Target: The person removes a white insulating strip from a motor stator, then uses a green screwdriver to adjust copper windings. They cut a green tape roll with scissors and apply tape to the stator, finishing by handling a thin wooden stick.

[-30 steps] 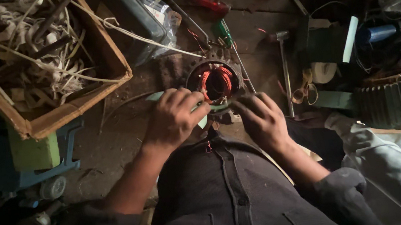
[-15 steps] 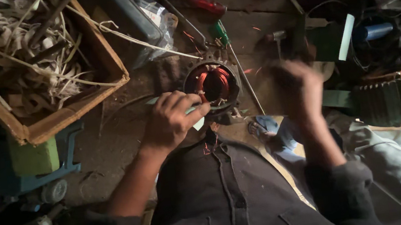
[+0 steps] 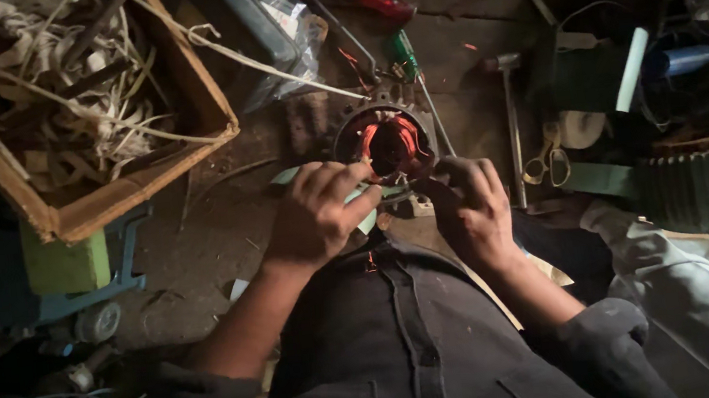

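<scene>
Best done slowly: steady the motor stator [image 3: 386, 144] from both sides, work the pale green insulating strip [image 3: 362, 209] in at the lower rim without nicking the copper windings [image 3: 390, 137], keep fingertips clear of the sharp slot edges.

Left hand [image 3: 316, 215]: fingers curled, pinching at the near rim of the stator, resting over the green strip. Right hand [image 3: 473, 208]: loosely clenched, fingertips pressed to the stator's lower right edge; whether anything small sits in the pinch cannot be told.

Stator on the dirty floor [image 3: 200, 252], just ahead of the body, between both hands, below the green-handled screwdriver [image 3: 403, 57], right of the wooden crate [image 3: 126, 185].
</scene>
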Tool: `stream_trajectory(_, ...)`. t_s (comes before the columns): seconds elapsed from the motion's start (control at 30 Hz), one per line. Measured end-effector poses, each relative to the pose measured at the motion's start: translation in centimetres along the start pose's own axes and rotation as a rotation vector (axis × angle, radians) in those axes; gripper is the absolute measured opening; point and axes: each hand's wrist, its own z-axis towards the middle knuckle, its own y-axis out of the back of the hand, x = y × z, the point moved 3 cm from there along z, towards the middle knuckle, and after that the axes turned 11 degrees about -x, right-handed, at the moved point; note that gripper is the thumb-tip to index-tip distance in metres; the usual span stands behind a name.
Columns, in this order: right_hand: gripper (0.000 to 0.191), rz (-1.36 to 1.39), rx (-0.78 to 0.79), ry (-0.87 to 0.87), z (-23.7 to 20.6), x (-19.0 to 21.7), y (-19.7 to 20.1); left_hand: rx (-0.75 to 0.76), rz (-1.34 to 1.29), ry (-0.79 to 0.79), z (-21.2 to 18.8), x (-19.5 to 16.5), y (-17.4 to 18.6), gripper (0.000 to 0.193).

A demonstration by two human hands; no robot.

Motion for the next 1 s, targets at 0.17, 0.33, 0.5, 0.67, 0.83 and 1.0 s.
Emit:
stream_trajectory(0.17, 0.034, -0.094, 0.06, 0.062, 0.4, -0.4, -1.1, -0.067, -0.004, 0.011, -0.2, 0.9, -0.6, 0.019)
stream_trajectory(0.33, 0.032, 0.033, 0.122, 0.06, 1.2, -1.3, -1.0, -0.027, -0.01, -0.024, -0.8, 2.1, -1.1, 0.02)
stream_trajectory(0.5, 0.032, 0.044, 0.045, 0.048, 0.4, -0.7, -0.6, -0.065, 0.015, 0.018, -1.8, 2.3, -0.6, 0.022)
stream_trajectory(0.67, 0.039, 0.014, 0.129, 0.021, 0.9, -0.3, -1.5, -0.066, -0.016, 0.082, -1.8, 2.8, -0.9, 0.02)
stream_trajectory(0.83, 0.02, 0.07, 0.18, -0.029, 2.1, -0.8, -1.0, -0.069, -0.136, 0.182, -1.0, 2.7, -0.6, 0.031)
stream_trajectory(1.0, 0.017, 0.074, 0.039, -0.256, 0.6, -1.3, 0.0, -0.094, -0.09, 0.65, -1.4, 1.9, -0.3, 0.018)
